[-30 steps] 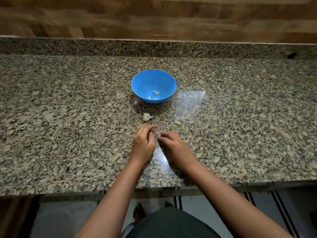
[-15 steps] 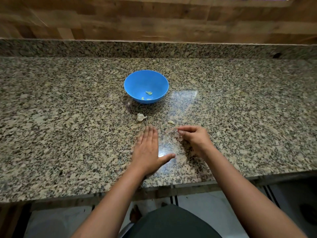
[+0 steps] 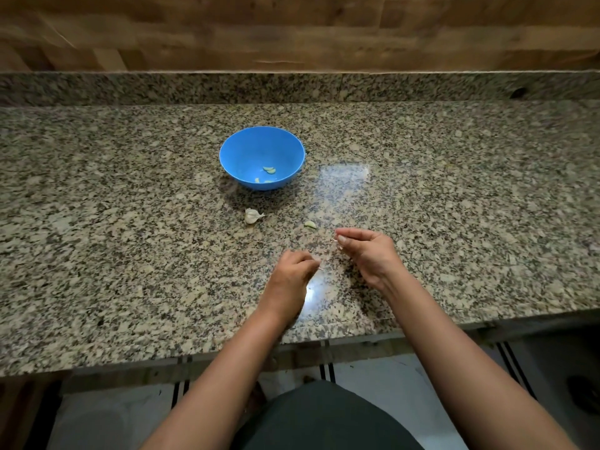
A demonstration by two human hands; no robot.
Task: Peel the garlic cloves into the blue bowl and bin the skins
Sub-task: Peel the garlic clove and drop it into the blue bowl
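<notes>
The bowl (image 3: 246, 154) at upper centre is bright blue, and the peeled cloves (image 3: 269, 170) in it are pale yellow-green. The countertop (image 3: 130, 254) is granite speckled beige, grey and black. The wall (image 3: 292, 27) along the top shows brown wood grain. The unpeeled garlic (image 3: 252, 216) is off-white, and the garlic skin (image 3: 335, 239) at centre is pale tan.

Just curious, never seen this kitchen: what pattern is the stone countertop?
The stone countertop is speckled granite, beige with black and grey flecks; head view shows it best.
</notes>
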